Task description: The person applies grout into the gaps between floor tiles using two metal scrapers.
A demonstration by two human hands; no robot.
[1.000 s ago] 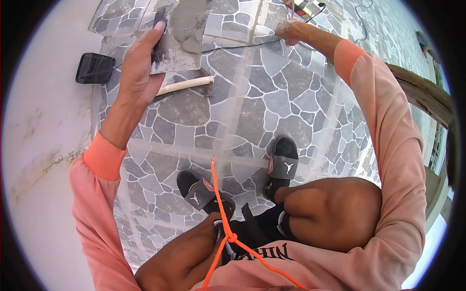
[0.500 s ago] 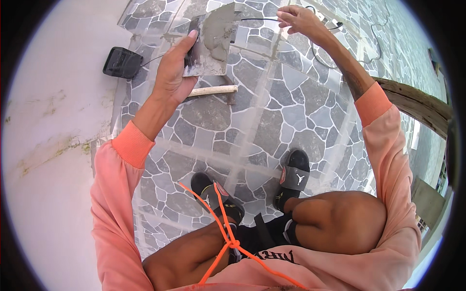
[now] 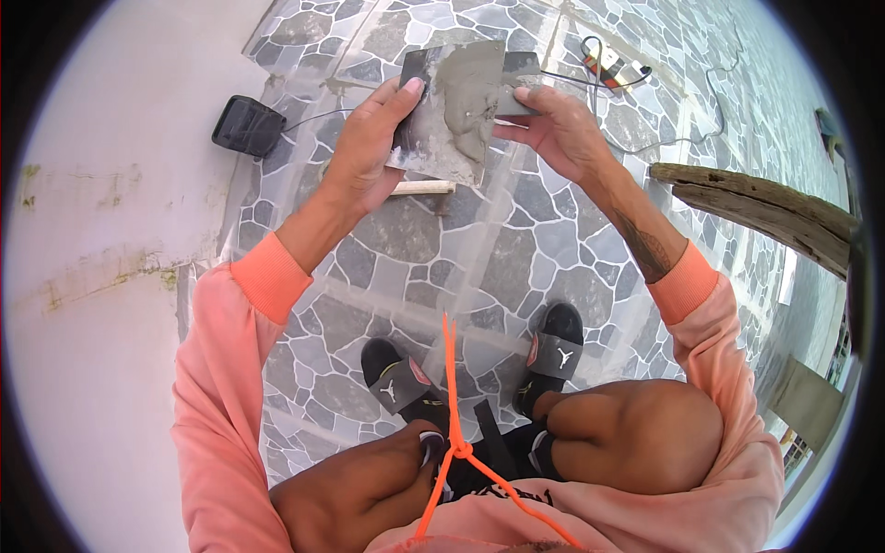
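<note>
My left hand (image 3: 371,138) is closed on the left side of a flat metal plate (image 3: 419,152), thumb on top and fingers underneath. Wet grey mortar (image 3: 470,92) is spread thickly over the plate's right half. At the plate's right edge, my right hand (image 3: 562,129) has its thumb over a small flat grey piece (image 3: 514,101) and its fingers below; part of that piece is hidden behind the plate. Just under the plate, a hammer with a pale handle (image 3: 424,187) lies on the floor, partly covered.
A black box-shaped device (image 3: 247,126) with a thin cord sits by the white wall (image 3: 101,230) at left. Cables and a power strip (image 3: 613,69) lie far right. A weathered wooden beam (image 3: 756,207) juts in from the right. Stone-patterned tiles (image 3: 396,230) cover the floor.
My right hand has come left and nearer, from above the cable to the plate's right edge, and taken hold of the grey piece. The plate has shifted right and nearer in my left hand.
</note>
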